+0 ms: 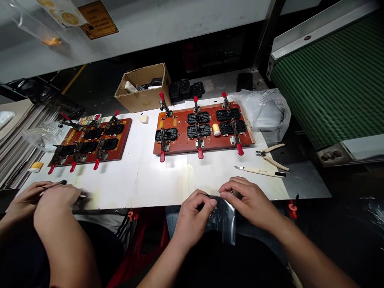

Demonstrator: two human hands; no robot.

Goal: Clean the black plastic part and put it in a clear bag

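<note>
A clear plastic bag point(228, 224) hangs down over my lap at the table's front edge. My left hand point(196, 214) pinches its upper left side between thumb and fingers. At the upper right corner, the closed fingertips of my right hand point(244, 200) grip the same bag. Something dark shows by the left fingertips, too small to name. Beyond my hands lies a reddish-brown fixture board point(183, 116) with red-handled toggle clamps and several black plastic parts point(199, 131). A yellow-and-white roller-shaped piece point(216, 129) rests on that board.
Right of the board lie cream-handled nippers point(271, 156), a craft knife point(259, 171) and a plastic bag of sheets point(264, 114). Behind stand a cardboard box point(144, 90) and stacked black parts point(180, 90). A co-worker's hands point(51, 196) work at left, before a second fixture board point(124, 140). A green conveyor point(333, 76) is at right.
</note>
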